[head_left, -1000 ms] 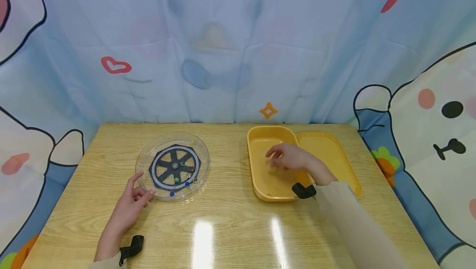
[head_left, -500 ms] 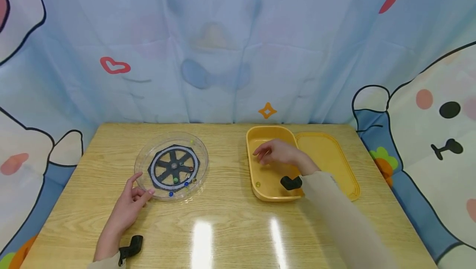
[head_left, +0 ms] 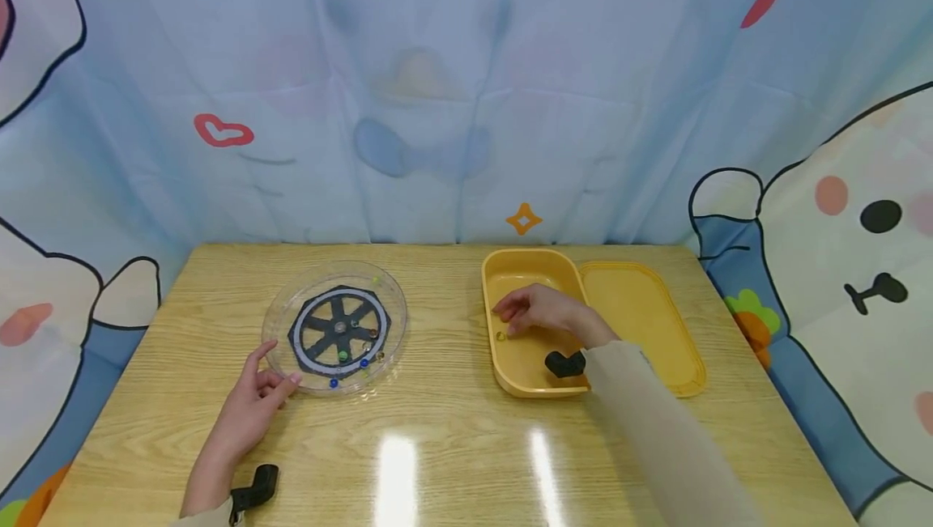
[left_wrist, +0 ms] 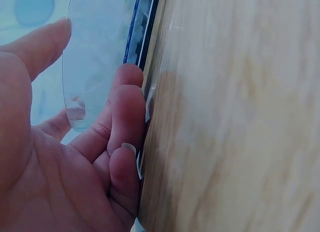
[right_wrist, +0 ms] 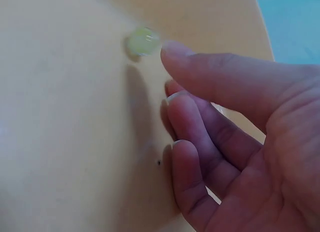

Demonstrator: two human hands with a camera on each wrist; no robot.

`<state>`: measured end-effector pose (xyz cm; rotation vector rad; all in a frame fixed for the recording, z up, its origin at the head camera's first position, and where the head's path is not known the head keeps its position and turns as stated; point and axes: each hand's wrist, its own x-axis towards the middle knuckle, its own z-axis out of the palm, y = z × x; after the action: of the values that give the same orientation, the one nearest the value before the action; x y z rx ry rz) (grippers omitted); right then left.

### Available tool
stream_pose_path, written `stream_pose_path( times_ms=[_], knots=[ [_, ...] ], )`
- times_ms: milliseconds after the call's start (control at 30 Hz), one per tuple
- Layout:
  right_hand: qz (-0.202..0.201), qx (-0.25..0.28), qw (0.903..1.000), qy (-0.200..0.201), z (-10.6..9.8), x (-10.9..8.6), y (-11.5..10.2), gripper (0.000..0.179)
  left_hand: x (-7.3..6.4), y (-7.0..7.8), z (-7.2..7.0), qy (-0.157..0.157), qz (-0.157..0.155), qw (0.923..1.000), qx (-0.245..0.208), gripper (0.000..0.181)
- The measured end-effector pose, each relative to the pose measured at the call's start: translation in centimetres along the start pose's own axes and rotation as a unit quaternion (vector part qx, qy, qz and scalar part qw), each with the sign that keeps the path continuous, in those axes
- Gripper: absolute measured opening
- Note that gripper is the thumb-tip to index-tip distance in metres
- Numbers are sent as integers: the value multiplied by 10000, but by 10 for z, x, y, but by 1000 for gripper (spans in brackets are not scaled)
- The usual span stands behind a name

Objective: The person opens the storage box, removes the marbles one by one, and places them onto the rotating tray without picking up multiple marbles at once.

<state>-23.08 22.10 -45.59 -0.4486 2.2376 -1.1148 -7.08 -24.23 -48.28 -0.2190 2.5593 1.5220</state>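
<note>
My left hand (head_left: 250,411) rests at the near-left side of a clear round dish (head_left: 278,307), thumb and index finger spread and touching its rim. In the left wrist view the other fingers (left_wrist: 127,111) are bent against the dish's side, close to the table. A dark spoked wheel shape (head_left: 318,320) shows in the dish, with several small glass marbles, among them a blue marble (head_left: 334,383) and a green marble (head_left: 342,356). Inside a yellow tub (head_left: 510,377), my right hand (head_left: 543,310) reaches low with bent fingers. Its thumb is beside a yellowish glass marble (right_wrist: 143,41).
A flat yellow lid (head_left: 645,308) lies against the tub's right side on the wooden table (head_left: 445,349). Behind the table hangs a blue cartoon-print curtain (head_left: 437,106). A black wrist camera (head_left: 564,363) sits low over the tub's near right side.
My right hand has moved left and down within the tub. The yellowish marble came into view near the tub's front left, then rolled back toward the fingers. My left hand stays at the dish.
</note>
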Motion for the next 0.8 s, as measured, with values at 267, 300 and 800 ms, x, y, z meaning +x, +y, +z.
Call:
stream_pose_path(
  times_ms=[267,300,800],
  knots=[
    [4,-616,9980,134,8,2,-9,26,1,0,0,7,56,10000,65,80],
    [30,-631,9979,171,10,2,-10,25,0,0,-1,11,64,9999,83,79],
    [139,-773,9964,317,14,3,-12,10,2,-1,-1,11,106,9999,-94,77]
  ],
)
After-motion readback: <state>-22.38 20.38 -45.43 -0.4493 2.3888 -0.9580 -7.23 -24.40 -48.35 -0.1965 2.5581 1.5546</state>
